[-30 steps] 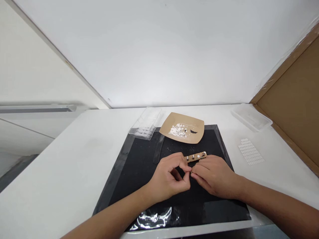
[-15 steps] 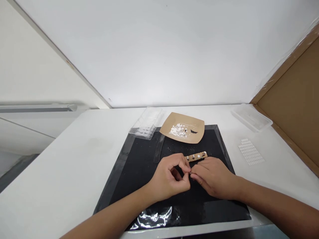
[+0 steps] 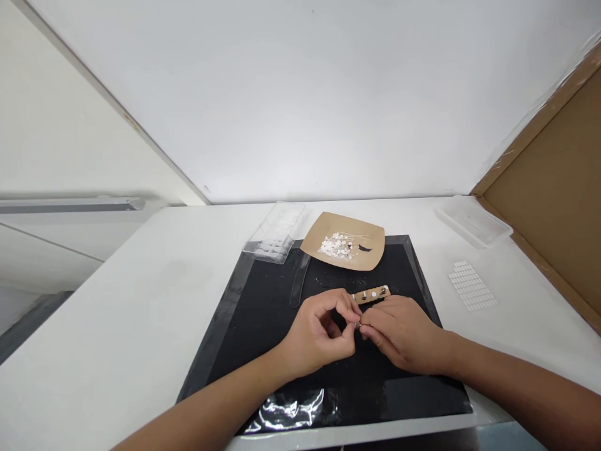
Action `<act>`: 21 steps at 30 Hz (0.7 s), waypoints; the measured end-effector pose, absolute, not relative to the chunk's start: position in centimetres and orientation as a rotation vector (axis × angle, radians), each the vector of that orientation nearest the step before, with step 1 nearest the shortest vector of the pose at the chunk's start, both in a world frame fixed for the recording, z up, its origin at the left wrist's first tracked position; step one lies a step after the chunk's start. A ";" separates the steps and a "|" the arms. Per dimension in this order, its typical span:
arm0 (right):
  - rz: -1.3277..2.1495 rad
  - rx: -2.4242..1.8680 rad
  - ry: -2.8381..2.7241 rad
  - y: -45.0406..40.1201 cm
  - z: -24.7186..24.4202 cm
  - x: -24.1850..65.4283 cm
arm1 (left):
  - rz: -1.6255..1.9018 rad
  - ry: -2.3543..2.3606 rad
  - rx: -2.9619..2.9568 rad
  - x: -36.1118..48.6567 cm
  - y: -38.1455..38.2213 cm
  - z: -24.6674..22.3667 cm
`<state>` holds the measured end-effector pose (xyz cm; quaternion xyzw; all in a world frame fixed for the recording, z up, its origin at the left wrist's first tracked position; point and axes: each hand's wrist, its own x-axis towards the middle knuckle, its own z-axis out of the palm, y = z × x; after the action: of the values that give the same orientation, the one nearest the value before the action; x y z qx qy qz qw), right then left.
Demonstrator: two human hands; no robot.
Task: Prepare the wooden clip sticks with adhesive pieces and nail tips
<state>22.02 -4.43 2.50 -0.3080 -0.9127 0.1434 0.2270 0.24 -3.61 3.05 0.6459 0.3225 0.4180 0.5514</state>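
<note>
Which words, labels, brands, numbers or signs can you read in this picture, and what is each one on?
None can be read.
Plate, mat, tub: no lettering shows.
Strip: white dots and small fittings, no readable text.
Small piece between left hand and right hand: too small and covered to tell.
Case, white sheet: any print is too small to read.
</note>
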 end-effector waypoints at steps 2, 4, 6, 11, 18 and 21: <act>0.419 -0.849 -2.494 -4.4 2.5 22.1 | 0.961 0.718 1.436 0.2 -3.6 2.9; 0.433 -0.845 -2.472 -4.4 2.6 22.1 | 0.947 0.666 1.363 0.1 -3.6 2.7; 0.439 -0.841 -2.460 -4.4 2.6 22.1 | 0.948 0.630 1.326 0.1 -3.6 2.5; 0.459 -0.823 -2.430 -4.2 2.6 22.1 | 0.942 0.579 1.295 0.0 -3.5 2.3; 0.504 -0.806 -2.377 -4.1 2.9 22.1 | 0.924 0.600 1.277 -0.1 -3.4 2.4; 0.522 -0.804 -2.361 -4.1 2.8 22.2 | 0.925 0.595 1.271 -0.2 -3.4 2.5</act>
<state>22.20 -4.11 2.83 -0.3017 -0.8861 0.1959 0.2923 -0.16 -3.38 2.49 0.5634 0.2636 0.4100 0.6671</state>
